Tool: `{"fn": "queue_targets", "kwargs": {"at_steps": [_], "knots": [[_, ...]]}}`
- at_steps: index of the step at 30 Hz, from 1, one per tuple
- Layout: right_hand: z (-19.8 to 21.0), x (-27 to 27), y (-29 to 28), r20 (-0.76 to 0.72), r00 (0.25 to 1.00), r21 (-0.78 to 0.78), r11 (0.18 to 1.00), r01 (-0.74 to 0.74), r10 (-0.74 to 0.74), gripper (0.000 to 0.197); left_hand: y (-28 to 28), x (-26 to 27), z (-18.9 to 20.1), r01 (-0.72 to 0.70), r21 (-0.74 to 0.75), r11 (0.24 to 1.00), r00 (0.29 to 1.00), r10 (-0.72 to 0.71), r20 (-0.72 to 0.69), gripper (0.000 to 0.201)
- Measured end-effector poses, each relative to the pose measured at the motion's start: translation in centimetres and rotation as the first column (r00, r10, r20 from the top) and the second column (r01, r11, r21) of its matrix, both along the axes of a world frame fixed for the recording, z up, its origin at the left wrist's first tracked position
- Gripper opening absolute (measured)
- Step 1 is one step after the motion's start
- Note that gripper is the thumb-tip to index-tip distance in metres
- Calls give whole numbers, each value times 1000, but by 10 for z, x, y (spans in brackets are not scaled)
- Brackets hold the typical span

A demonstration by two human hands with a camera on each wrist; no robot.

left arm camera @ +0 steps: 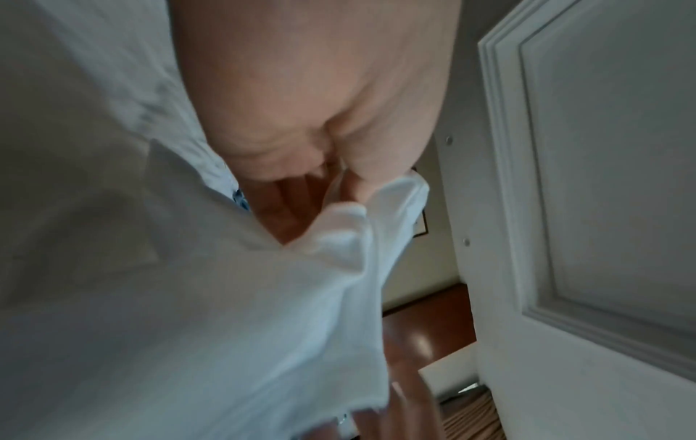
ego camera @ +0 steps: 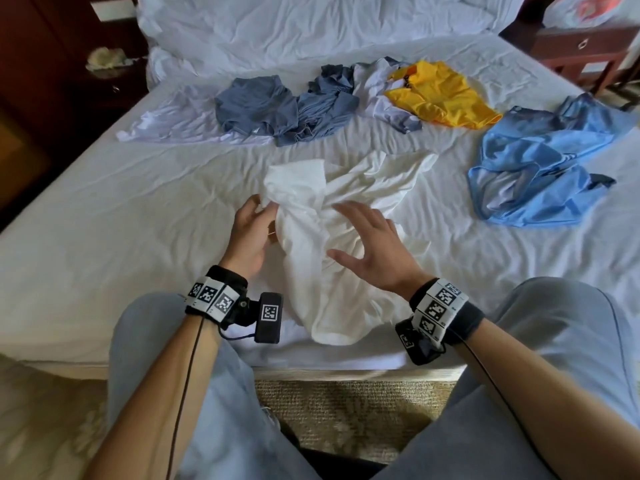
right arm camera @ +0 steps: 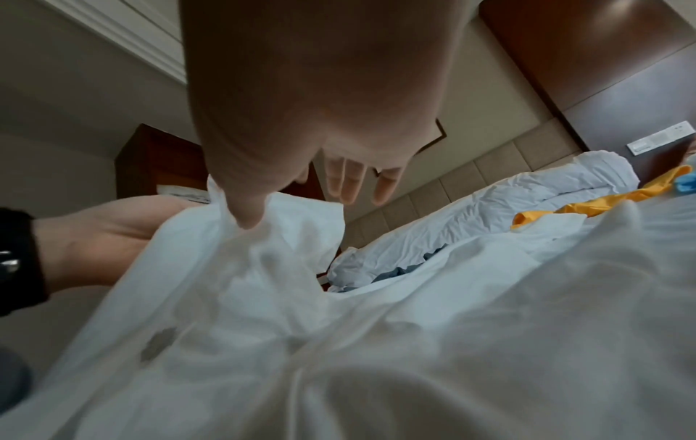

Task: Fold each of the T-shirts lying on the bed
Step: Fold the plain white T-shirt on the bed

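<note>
A crumpled white T-shirt (ego camera: 332, 237) lies in front of me near the foot of the bed. My left hand (ego camera: 258, 225) grips a raised fold at the shirt's left edge; the left wrist view shows the fingers (left arm camera: 293, 208) curled into the white cloth (left arm camera: 226, 297). My right hand (ego camera: 363, 244) hovers over the middle of the shirt with fingers spread and straight, holding nothing; in the right wrist view its fingertips (right arm camera: 346, 187) hang above the white T-shirt (right arm camera: 339, 312). Farther up the bed lie grey-blue shirts (ego camera: 277, 105), a yellow shirt (ego camera: 440, 95) and a light blue shirt (ego camera: 540, 161).
A pale lilac shirt (ego camera: 173, 123) lies at the far left of the bed, white pillows (ego camera: 311, 26) at its head. Dark wooden nightstands (ego camera: 581, 46) flank the bed. The white sheet (ego camera: 121, 230) spreads wrinkled on both sides. My knees (ego camera: 554, 323) press the bed's foot.
</note>
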State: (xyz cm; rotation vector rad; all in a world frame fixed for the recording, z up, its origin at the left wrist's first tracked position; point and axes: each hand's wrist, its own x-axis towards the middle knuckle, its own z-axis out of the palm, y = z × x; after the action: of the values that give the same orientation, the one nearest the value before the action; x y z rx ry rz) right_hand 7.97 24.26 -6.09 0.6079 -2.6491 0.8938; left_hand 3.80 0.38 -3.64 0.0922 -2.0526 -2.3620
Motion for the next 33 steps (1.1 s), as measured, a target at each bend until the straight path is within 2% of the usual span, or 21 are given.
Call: {"fn": "queue_targets", "kwargs": {"at_steps": [4,7,9,11,14,17,19,22,23,25,26,27,30,32,33], "knots": [[9,-4,0,-71,997,-160,987,20,-32,97,4,5,1,127,-88,988,992,-126,11,24],[9,-7,1,-146,989,-106,994,-32,16,99,22,14,-2,105,-124,987,994,-103,24,27],[6,-9,2,-223,972,14,997,-78,79,89,31,16,-6,109,-135,985,994,-106,28,25],[3,-13,5,-295,949,21,994,-109,110,67,35,17,-9,136,-183,974,990,-138,2,16],[1,-19,9,-334,942,-196,976,-97,27,32,39,23,-10,162,-257,953,978,-191,-90,17],[9,-21,8,-301,943,-370,929,23,-143,18,46,28,-12,166,-369,915,962,-232,-143,20],[17,-25,9,-251,935,-436,891,123,-252,16,49,33,-15,170,-465,869,956,-260,-136,52],[23,-34,14,-136,930,-465,851,244,-341,7,60,43,-19,208,-633,746,934,-343,-98,100],[24,-37,16,-106,930,-449,852,270,-351,8,64,47,-22,208,-705,678,925,-371,-84,112],[25,-40,20,-78,930,-391,869,302,-359,20,74,54,-30,153,-858,490,914,-399,-65,128],[26,-41,21,-75,928,-364,876,316,-366,27,78,56,-33,126,-904,409,916,-398,-53,131],[27,-42,23,-69,925,-348,877,330,-375,31,82,57,-36,120,-926,357,922,-386,-29,133],[26,-47,30,-32,909,-368,850,376,-416,29,85,60,-40,152,-945,289,934,-355,42,132],[26,-53,38,-33,881,-367,826,428,-472,25,82,60,-38,130,-949,287,942,-335,28,112],[26,-56,44,-38,863,-365,811,457,-504,23,78,59,-36,86,-947,311,950,-311,-16,92]]}}
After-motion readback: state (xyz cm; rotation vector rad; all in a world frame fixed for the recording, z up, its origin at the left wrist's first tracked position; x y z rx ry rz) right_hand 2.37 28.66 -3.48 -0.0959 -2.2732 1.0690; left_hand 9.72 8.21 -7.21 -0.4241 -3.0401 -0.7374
